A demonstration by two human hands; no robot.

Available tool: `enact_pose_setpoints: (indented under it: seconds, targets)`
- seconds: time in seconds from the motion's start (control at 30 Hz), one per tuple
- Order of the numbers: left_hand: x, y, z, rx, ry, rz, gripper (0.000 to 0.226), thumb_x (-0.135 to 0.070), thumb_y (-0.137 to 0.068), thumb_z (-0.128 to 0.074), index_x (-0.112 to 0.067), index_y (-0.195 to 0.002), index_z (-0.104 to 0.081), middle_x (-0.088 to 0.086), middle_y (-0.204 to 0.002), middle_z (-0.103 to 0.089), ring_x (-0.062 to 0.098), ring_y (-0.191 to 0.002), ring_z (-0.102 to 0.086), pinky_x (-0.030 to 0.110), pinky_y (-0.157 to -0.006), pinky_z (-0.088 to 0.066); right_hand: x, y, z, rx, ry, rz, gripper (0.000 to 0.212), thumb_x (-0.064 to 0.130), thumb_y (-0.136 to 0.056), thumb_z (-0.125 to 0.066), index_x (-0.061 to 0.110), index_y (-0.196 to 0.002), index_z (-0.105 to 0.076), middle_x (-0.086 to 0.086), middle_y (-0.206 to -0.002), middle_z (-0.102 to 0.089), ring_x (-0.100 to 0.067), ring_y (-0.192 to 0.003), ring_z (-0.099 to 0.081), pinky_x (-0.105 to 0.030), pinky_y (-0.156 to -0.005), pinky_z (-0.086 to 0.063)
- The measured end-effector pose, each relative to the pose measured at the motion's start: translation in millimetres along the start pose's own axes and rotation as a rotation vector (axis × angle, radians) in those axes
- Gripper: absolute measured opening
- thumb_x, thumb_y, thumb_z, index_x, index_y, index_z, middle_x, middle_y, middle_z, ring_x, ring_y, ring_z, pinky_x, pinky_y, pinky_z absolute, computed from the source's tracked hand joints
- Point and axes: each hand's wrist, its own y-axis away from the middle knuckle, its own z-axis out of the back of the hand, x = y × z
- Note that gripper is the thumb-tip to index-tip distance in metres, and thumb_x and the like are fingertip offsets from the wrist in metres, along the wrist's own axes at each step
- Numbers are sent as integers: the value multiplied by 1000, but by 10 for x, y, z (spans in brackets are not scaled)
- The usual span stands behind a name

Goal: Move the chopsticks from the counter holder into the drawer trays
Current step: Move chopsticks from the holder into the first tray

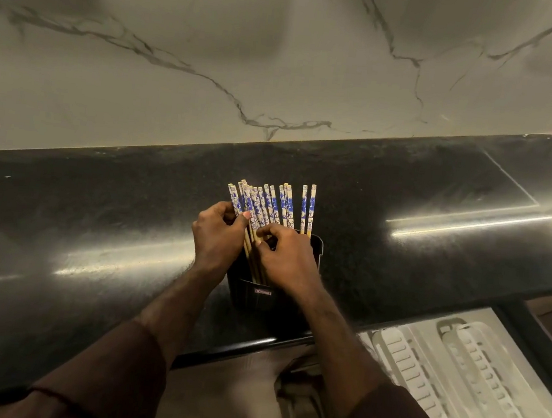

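Pickup step: my left hand and right hand both pinch chopsticks in the holder; next, lift clear toward drawer trays.

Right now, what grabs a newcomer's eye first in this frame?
The fan of blue-and-white chopsticks standing in a black holder at the middle of the dark counter. Both hands are in the bundle: the left hand grips the left-side sticks, the right hand has its fingers curled among the shafts. Lower right, pale trays sit in an open drawer.

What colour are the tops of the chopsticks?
White with a blue flower pattern on the chopsticks, seen in the head view.
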Motion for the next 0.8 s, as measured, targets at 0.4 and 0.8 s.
enact_pose_setpoints:
  seconds: [0.4,0.8]
  targets:
    - [58,-12,33,8,47,13,20,-17,-80,-79,-13,-99,-74,-5,-85,-75,5,-77,-71,24,-72,-58,7,35,-46,22,3,-14,27,23,-94,-60,20,-121,-64,3,-115,-68,1,-85,-55,-7,-65,-35]
    - [-13,2,30,28,15,56,7,-14,-88,-67,-19,-94,-69,-7,-80,-71,3,-70,-66,21,-61,-51,26,96,-20,61,-17,-30,28,22,-96,-58,18,-123,-61,-1,-120,-65,-4,-90,-57,-23,-80,-53]
